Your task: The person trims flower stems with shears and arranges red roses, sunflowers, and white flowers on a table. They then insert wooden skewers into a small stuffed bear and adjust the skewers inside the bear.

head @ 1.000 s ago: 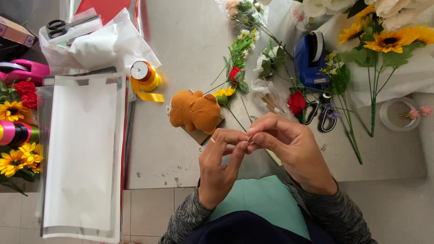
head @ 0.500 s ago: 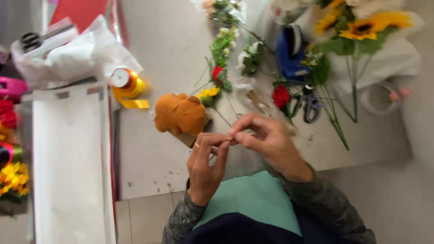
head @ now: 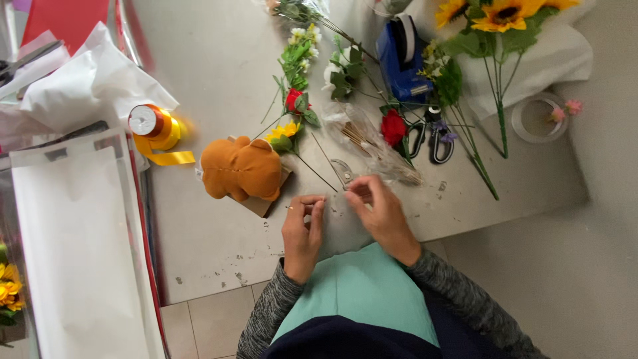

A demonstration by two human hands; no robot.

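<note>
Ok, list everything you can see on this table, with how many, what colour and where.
Plush toy: one, orange-brown, table centre-left.
Ribbon spool: one, yellow, left of the toy.
White paper sheets: a stack, far left.
Crumpled tissue paper: white, upper left.
Small flower stems: several, mixed red, yellow, white, centre.
Red flower: one, beside the scissors.
Scissors: two pairs, black handles, centre-right.
Tape dispenser: one, blue, top centre.
Sunflowers: a few, yellow, top right.
Tape roll: one, clear, right.
Left hand, right hand: fingers pinched close together at the table edge; what they hold is too small to tell.
</note>
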